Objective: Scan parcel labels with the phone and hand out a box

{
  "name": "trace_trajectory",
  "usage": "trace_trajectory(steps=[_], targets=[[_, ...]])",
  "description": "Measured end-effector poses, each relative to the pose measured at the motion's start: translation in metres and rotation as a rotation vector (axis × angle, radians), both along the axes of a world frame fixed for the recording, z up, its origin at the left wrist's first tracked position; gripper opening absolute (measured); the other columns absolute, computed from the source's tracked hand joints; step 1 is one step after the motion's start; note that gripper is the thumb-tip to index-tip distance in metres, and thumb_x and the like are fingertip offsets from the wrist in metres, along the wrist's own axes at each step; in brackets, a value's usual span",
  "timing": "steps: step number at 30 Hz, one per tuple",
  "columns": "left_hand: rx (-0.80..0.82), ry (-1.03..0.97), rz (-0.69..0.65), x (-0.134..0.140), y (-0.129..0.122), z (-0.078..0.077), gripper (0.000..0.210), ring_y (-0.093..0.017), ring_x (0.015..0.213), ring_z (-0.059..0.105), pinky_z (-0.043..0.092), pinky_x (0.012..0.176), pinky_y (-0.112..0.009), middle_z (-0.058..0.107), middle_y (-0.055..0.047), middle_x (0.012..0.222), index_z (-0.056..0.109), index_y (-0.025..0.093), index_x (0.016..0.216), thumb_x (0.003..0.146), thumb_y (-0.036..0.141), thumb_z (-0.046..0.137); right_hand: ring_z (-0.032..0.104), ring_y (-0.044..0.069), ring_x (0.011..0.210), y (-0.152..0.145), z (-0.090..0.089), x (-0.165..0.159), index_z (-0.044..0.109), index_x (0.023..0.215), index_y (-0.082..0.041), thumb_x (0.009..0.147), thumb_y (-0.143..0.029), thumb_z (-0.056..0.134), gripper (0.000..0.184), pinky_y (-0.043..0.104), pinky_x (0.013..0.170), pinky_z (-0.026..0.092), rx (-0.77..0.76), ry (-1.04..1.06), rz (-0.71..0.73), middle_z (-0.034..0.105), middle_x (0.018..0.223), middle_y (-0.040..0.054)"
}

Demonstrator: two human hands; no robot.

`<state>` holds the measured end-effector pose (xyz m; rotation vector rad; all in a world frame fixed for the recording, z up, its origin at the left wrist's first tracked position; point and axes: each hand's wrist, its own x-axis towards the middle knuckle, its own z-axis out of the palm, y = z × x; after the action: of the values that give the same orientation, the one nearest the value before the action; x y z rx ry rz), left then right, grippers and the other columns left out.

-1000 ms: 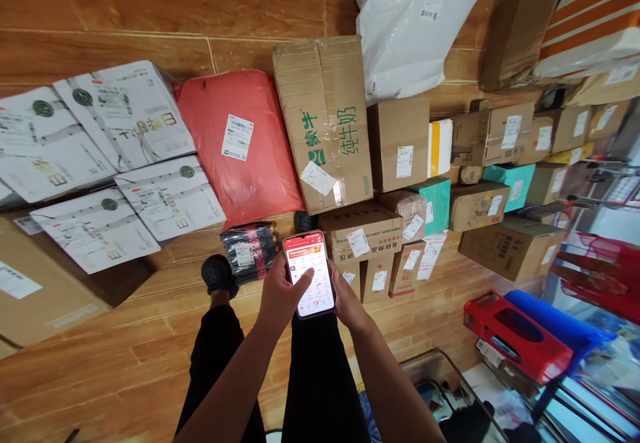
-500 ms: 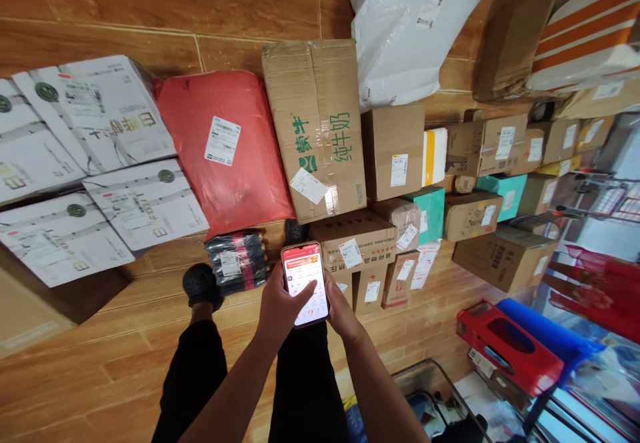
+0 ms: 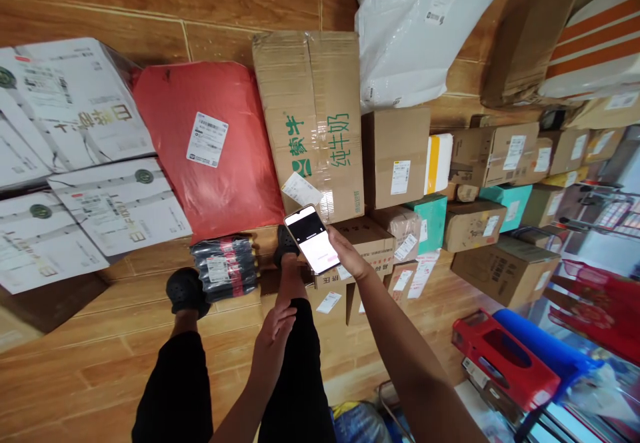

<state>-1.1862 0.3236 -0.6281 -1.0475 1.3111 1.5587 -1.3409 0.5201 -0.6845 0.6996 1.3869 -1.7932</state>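
A smartphone is in my right hand, which grips its right edge. Its screen is lit, with a dark band across the upper part and white below. The phone is tilted and overlaps the lower end of a large cardboard box with green print. My left hand hovers over my right leg, fingers loosely extended and holding nothing. Below the phone lie smaller cartons, one with a white label. A black wrapped bundle with a label lies between my two feet.
A red plastic parcel lies left of the large box, beside white cartons. Rightward come a white bag, a brown box and several labelled parcels. A red and blue item stands at the lower right.
My left hand has come off the phone and dropped down. My right hand has raised and tilted the phone, and its screen shows a different page. The view has shifted slightly.
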Motion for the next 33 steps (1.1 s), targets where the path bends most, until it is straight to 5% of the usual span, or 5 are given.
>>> trace_trajectory(steps=[11,27,33], targets=[[-0.05,-0.018,0.023,0.006,-0.02,-0.009,0.047,-0.024,0.106,0.062,0.048,0.092,-0.038,0.066,-0.01,0.112,0.054,0.021,0.118,0.081,0.051,0.057,0.061,0.025,0.112,-0.013,-0.019,-0.015,0.057,0.124,-0.025,0.083,-0.058,0.054,0.052,0.041,0.098,0.046,-0.048,-0.018,-0.008,0.064,0.126,0.0045],[-0.044,0.003,0.048,-0.004,-0.022,-0.008,0.048,-0.024,0.104,0.063,0.048,0.092,-0.039,0.068,-0.01,0.111,0.055,0.021,0.119,0.082,0.051,0.057,0.051,0.025,0.126,-0.016,-0.017,-0.014,0.052,0.131,-0.026,0.088,-0.055,0.05,0.053,0.044,0.109,0.036,-0.101,0.028,-0.032,0.058,0.135,0.0032],[-0.044,0.007,0.058,0.006,-0.022,-0.013,0.048,-0.024,0.103,0.063,0.047,0.092,-0.04,0.067,-0.01,0.11,0.054,0.021,0.118,0.081,0.052,0.057,0.059,0.025,0.115,-0.012,-0.022,-0.009,0.057,0.126,-0.025,0.087,-0.056,0.051,0.05,0.041,0.101,0.044,-0.086,-0.028,-0.032,0.066,0.125,0.0044]])
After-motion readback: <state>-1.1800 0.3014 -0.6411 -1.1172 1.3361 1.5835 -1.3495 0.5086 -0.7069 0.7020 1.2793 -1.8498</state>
